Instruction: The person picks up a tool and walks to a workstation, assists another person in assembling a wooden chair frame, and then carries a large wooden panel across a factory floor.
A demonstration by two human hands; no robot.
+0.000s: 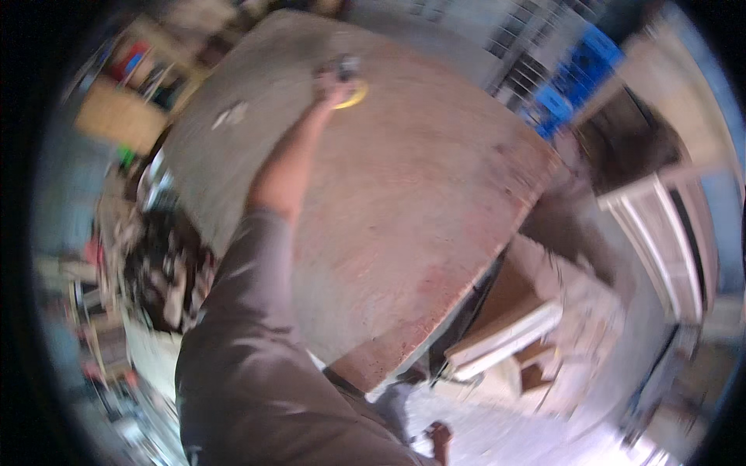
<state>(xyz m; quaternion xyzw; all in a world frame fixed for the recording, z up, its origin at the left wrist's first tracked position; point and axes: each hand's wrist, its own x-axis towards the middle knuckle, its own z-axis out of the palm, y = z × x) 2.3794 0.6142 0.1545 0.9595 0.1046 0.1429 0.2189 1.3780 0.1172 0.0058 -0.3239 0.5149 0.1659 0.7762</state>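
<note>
My left arm, in a grey-brown sleeve, stretches far across a large brown wooden board (pixel 404 186). At the board's far side my left hand (pixel 332 89) is closed around a sander (pixel 347 68) with a dark grey body and a yellow disc-like base. The sander rests on the board's surface; blur hides its finer details. Low in the picture, right of my sleeve, hangs my right hand (pixel 440 436), well away from the board. It is small and smeared, so its fingers do not show clearly. A pale scrap (pixel 230 115) lies on the board, left of the sander.
Wood offcuts and a pale plank (pixel 505 339) lie by the board's near right edge. Blue crates (pixel 579 74) and a wire rack (pixel 524 43) stand beyond it. Framed wooden panels (pixel 657 241) lean at right. Cluttered shelves (pixel 151 74) and a dark heap (pixel 167 268) line the left.
</note>
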